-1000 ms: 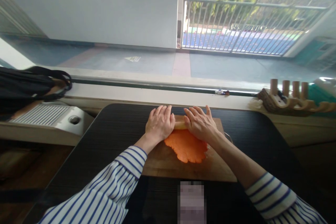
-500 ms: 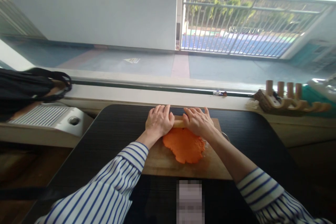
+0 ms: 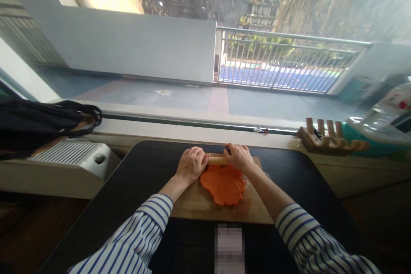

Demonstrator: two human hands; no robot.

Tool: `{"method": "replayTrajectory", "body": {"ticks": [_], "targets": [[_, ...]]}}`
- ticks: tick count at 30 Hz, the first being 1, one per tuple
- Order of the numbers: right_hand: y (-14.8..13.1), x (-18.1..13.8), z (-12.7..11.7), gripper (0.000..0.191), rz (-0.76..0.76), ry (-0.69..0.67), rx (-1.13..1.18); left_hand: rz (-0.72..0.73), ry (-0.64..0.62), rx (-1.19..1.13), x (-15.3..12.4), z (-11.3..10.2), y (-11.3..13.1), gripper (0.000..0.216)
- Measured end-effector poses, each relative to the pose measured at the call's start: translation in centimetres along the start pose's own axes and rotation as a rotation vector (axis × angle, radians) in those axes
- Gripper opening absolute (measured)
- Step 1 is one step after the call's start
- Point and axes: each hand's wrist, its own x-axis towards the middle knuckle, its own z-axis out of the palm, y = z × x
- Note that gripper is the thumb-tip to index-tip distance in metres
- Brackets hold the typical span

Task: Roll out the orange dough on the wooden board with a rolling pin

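A pale wooden rolling pin [image 3: 217, 161] lies across the far edge of a flattened orange sheet of dough [image 3: 223, 185]. My left hand [image 3: 192, 164] is closed round the pin's left end, and my right hand [image 3: 238, 156] is wrapped round its right end. The dough has a ragged outline, with crumbly bits along its right side. Beneath it is a wooden board [image 3: 188, 205], partly hidden by my hands and forearms.
The board rests on a black table [image 3: 128, 197]. A window sill [image 3: 180, 130] runs behind it. A dark bag [image 3: 38, 120] and a white slatted unit [image 3: 83, 158] are at the left. A wooden peg-like piece [image 3: 330, 141] and a teal container [image 3: 379, 137] stand at the right.
The view has tilted up, so the scene sits lower. My fingers, stretched out over the rolling pin before, are now curled round its ends.
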Motion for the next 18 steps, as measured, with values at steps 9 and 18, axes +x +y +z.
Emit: {"method": "replayTrajectory", "body": {"ticks": [9,18], "targets": [[0.3,-1.2,-1.0,0.033,-0.022,0.062,-0.004,-0.069,0.025,0.111,0.6,-1.4,1.3,0.046],[1.0,-5.0,-2.0,0.034,-0.141,0.015,0.005,-0.108,-0.057,0.070,-1.8,-2.7,3.4,0.049]]}}
